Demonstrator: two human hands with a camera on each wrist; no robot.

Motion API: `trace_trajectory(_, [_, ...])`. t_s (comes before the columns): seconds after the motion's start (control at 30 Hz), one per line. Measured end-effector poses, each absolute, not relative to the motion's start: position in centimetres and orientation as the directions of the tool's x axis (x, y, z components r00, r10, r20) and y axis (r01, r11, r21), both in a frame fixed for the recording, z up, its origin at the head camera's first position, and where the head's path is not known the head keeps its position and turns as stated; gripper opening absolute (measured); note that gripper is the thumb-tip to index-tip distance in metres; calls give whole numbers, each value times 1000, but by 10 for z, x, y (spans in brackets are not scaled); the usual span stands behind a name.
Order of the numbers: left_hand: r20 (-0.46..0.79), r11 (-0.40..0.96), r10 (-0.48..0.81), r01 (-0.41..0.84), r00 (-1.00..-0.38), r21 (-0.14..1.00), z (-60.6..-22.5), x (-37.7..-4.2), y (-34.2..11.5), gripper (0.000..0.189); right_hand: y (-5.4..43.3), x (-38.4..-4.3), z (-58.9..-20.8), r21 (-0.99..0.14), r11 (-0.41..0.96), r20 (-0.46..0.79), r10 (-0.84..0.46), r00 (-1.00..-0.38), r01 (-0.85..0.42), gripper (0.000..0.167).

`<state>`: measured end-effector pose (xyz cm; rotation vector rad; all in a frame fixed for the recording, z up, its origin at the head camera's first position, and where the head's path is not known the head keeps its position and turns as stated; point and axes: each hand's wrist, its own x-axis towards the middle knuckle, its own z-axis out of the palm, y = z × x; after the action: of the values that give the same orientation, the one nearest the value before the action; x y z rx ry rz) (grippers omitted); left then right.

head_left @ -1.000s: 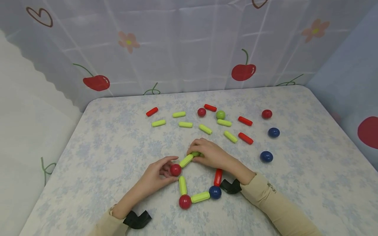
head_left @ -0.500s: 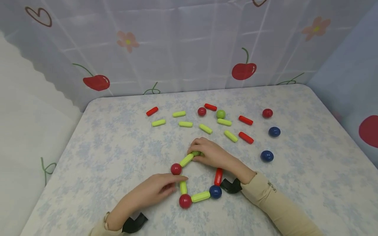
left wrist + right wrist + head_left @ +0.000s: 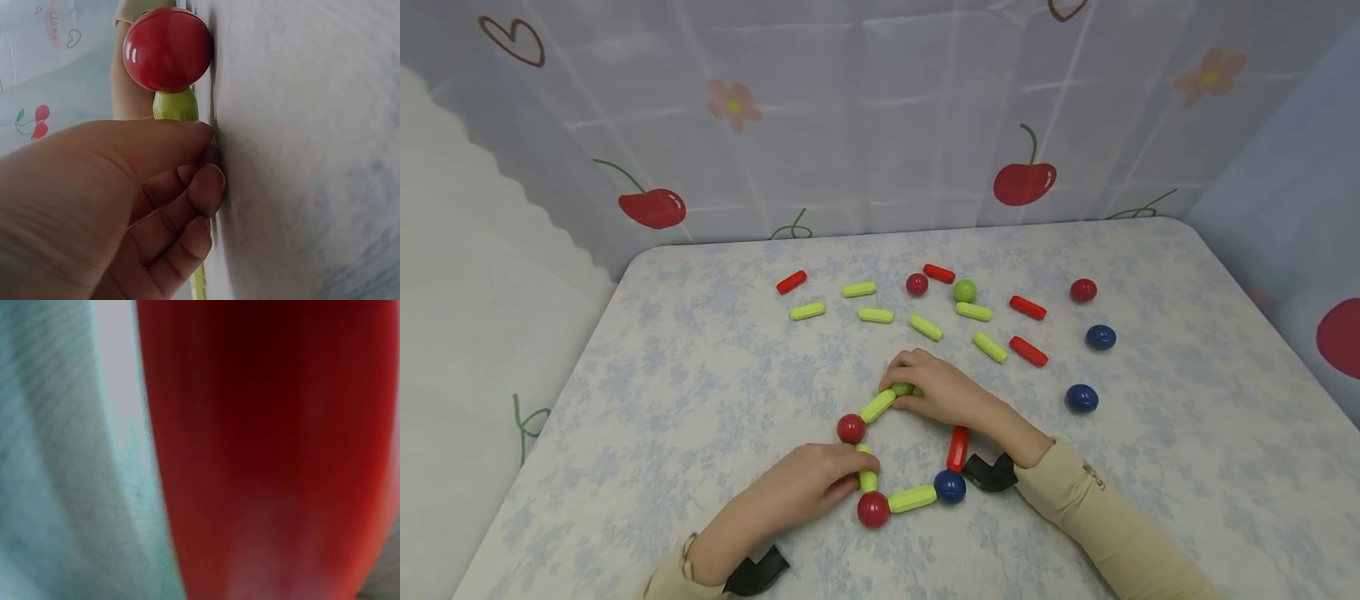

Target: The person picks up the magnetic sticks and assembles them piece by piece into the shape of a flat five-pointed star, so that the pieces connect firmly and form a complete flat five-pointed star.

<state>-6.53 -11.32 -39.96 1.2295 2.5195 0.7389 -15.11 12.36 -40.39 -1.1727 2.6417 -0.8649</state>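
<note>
In the head view my left hand (image 3: 805, 490) pinches a yellow-green rod (image 3: 868, 481), its thumb and index finger across the middle. The rod joins a near red ball (image 3: 873, 510) and reaches toward another red ball (image 3: 852, 428). From that ball a second yellow-green rod (image 3: 878, 407) leads to a green ball (image 3: 902, 388), which my right hand (image 3: 938, 392) grips, mostly covering it. A third yellow-green rod (image 3: 913, 499) links the near red ball to a blue ball (image 3: 951, 487). A red rod (image 3: 957, 449) runs from the blue ball up under my right wrist; close up, it fills the right wrist view.
Loose yellow-green rods (image 3: 926, 327) and red rods (image 3: 1028, 351) lie across the back of the table (image 3: 647, 358). A green ball (image 3: 965, 291) and a red ball (image 3: 917, 284) sit among them. Blue balls (image 3: 1082, 398) and another red ball (image 3: 1083, 290) are at the right.
My left hand has left the upper red ball, moved down toward me and taken hold of the yellow-green rod below it. The right hand has stayed on the green ball.
</note>
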Motion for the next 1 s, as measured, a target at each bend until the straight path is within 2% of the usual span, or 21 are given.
trace_trajectory(0.17, [173, 480, 812, 806, -558, 345, -403, -62, -113, 23, 124, -151, -404, -568, 537, 92, -711, -697, -623, 17])
trace_trajectory(0.3, [205, 484, 808, 821, -552, 304, -404, -60, -112, 23, 125, -152, -405, -574, 542, 84, -707, -702, -614, 16])
trace_trajectory(0.37, [191, 489, 806, 812, -560, 319, -403, -61, -112, 23, 126, -152, -406, -577, 541, 80, -709, -701, -612, 16])
trace_trajectory(0.47, [146, 494, 792, 763, -593, 417, -401, -63, -115, 24, 129, -153, -404, -599, 535, 64, -710, -701, -596, 22])
trace_trajectory(0.57, [104, 503, 748, 661, -656, 557, -394, -69, -127, 30, 138, -153, -395, -625, 548, 39, -689, -724, -555, 37])
trace_trajectory(0.63, [65, 530, 707, 589, -704, 610, -389, -75, -137, 38, 149, -151, -384, -634, 583, 4, -655, -756, -509, 44])
trace_trajectory(0.73, [22, 569, 672, 535, -740, 625, -385, -84, -148, 50, 168, -145, -370, -604, 661, -64, -597, -800, -445, 43])
trace_trajectory(0.83, [-14, 591, 678, 532, -735, 607, -387, -90, -149, 57, 181, -135, -365, -571, 713, -133, -569, -811, -407, 36])
trace_trajectory(1.0, [-14, 599, 692, 563, -722, 570, -388, -97, -138, 48, 188, -118, -376, -589, 690, -120, -589, -799, -420, 33])
